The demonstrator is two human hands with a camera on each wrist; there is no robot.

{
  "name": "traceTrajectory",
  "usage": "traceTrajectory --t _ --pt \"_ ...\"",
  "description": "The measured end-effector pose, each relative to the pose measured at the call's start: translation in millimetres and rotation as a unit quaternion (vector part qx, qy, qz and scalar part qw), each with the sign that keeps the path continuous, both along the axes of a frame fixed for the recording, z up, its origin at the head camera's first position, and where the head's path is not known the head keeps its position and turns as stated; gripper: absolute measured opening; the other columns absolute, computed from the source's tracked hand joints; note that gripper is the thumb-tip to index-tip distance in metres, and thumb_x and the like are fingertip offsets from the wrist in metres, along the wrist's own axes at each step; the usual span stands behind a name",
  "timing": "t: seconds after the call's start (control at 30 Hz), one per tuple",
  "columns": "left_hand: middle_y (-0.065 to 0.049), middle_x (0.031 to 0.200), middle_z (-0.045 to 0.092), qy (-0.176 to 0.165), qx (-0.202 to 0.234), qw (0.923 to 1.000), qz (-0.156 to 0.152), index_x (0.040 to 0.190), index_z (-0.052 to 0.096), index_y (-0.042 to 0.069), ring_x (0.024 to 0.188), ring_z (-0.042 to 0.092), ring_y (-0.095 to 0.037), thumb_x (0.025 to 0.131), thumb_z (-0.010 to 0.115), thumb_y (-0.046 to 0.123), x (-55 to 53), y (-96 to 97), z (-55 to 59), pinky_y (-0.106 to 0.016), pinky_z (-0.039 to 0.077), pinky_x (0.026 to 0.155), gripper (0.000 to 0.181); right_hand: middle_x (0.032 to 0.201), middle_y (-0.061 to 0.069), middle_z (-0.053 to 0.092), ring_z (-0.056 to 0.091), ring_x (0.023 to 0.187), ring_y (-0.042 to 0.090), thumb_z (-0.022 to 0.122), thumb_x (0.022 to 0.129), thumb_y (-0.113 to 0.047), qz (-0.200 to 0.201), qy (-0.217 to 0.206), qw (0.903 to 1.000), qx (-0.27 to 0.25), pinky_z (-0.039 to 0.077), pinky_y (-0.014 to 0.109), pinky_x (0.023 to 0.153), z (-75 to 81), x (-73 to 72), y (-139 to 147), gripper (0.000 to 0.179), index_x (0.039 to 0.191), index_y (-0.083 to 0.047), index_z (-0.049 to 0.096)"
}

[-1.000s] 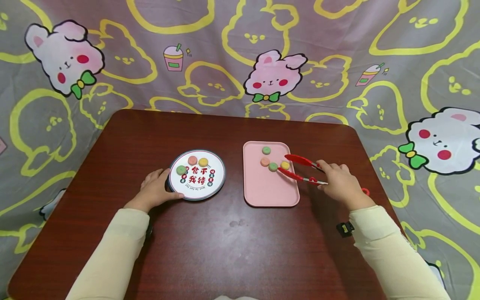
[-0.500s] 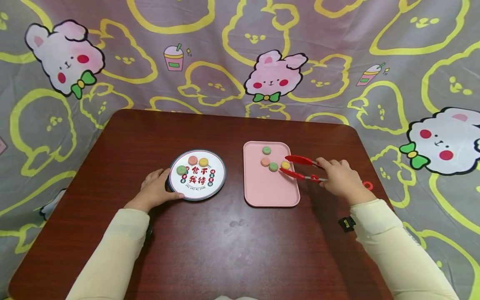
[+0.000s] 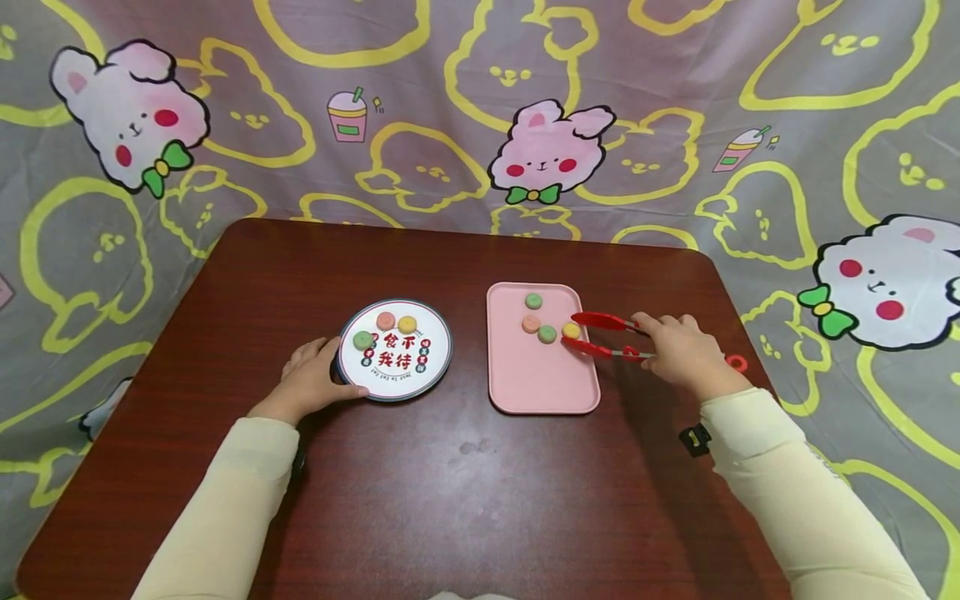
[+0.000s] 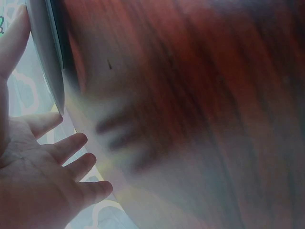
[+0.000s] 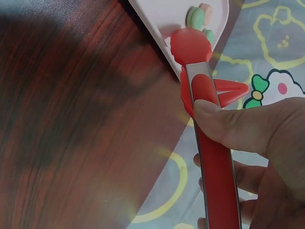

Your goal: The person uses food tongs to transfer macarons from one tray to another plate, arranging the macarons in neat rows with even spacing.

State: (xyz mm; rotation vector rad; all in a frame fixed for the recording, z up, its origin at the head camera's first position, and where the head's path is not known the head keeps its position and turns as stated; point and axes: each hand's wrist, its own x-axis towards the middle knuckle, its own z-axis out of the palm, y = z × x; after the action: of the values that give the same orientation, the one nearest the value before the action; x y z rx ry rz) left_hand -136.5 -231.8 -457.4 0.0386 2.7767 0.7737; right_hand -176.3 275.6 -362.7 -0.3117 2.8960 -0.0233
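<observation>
My left hand [image 3: 307, 379] holds the rim of a round white plate [image 3: 393, 387] with red characters, thumb along the near edge. In the left wrist view the forefinger touches the plate's edge while the other fingers spread over the table. On the plate lie a green macaron [image 3: 363, 340], a pink macaron [image 3: 386, 321] and a yellow macaron [image 3: 407, 325]. My right hand [image 3: 686, 354] grips red-tipped tongs [image 3: 603, 350]. Their spread tips stand on either side of another yellow macaron [image 3: 572, 332] at the right of a pink tray [image 3: 540, 383].
Also on the tray are a green macaron [image 3: 533, 301] at the back, an orange-pink macaron [image 3: 531, 323] and a second green macaron [image 3: 547, 334] left of the tongs. All stands on a dark brown table [image 3: 450, 492], with a patterned curtain [image 3: 435, 108] behind.
The tongs have shifted slightly right, and their tips have drawn closer together about the yellow macaron. My left hand, plate and tray stay put.
</observation>
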Motion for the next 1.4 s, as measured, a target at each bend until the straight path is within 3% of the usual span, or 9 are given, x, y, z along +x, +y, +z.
traceTrajectory --t 0.7,1.03,1.4 --pt "-0.038 0.147 0.021 -0.003 -0.002 1.0 -0.001 0.148 0.027 -0.001 0.136 0.013 -0.055 0.074 0.078 0.048 -0.8 0.1 2.2 -0.068 0.014 0.105 0.102 0.12 0.024 0.059 0.046 0.103 0.043 0.078 0.078 -0.016 -0.002 -0.004 1.0 -0.004 0.05 0.058 0.068 1.4 -0.7 2.6 0.07 0.14 -0.009 0.047" --pt "-0.038 0.147 0.021 -0.009 -0.004 1.0 -0.002 0.148 0.026 -0.002 0.136 0.014 -0.055 0.074 0.078 0.049 -0.1 0.7 2.5 -0.068 0.014 0.105 0.104 0.114 0.022 0.062 0.046 0.092 0.038 0.078 0.078 -0.015 0.006 0.002 0.9999 -0.012 0.049 0.048 0.057 -0.7 2.4 7.0 0.065 0.136 -0.01 0.049" --pt "-0.038 0.147 0.022 -0.006 -0.005 1.0 -0.003 0.148 0.027 -0.002 0.136 0.014 -0.056 0.074 0.078 0.049 0.3 0.7 2.2 -0.069 0.015 0.105 0.103 0.112 0.023 0.062 0.046 0.092 0.039 0.077 0.079 -0.014 0.009 0.014 0.9995 -0.027 0.048 0.049 0.055 -0.9 5.9 8.1 0.062 0.135 -0.011 0.05"
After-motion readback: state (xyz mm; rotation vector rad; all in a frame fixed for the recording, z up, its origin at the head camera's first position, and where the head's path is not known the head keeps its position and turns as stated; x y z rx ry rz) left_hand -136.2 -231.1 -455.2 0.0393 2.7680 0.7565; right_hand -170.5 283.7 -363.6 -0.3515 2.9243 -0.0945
